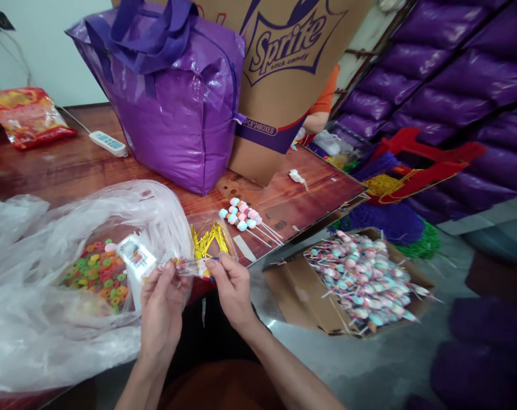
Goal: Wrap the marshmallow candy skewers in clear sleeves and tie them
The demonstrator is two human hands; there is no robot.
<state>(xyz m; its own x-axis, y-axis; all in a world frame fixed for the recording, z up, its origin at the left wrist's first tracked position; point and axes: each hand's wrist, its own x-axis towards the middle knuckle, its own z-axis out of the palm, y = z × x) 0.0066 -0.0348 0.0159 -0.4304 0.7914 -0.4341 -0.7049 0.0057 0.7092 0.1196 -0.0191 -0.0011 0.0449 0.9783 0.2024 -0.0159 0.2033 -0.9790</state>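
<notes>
A small clear plastic candy bag (192,266) with coloured print stretches between my two hands above the table's front edge. My left hand (162,293) pinches its left end, where a few bright colours show. My right hand (233,289) grips the printed right end between thumb and fingers. Whether anything is inside cannot be made out. Just beyond lie gold twist ties (213,239) on clear plastic, and marshmallow skewers (243,215) in pale blue, pink and white. Left of my hands, ring-shaped gummies (102,273) fill a large clear bag (164,210), beside a white printed packet stack (136,259).
A purple tote bag (168,114) and a large cardboard carton (258,136) stand at the back. Lower right, an open box (301,296) holds many wrapped marshmallow sticks (365,279). A white power strip (108,143) and red snack bag (28,117) lie left. Another person's orange sleeve (327,94) shows behind.
</notes>
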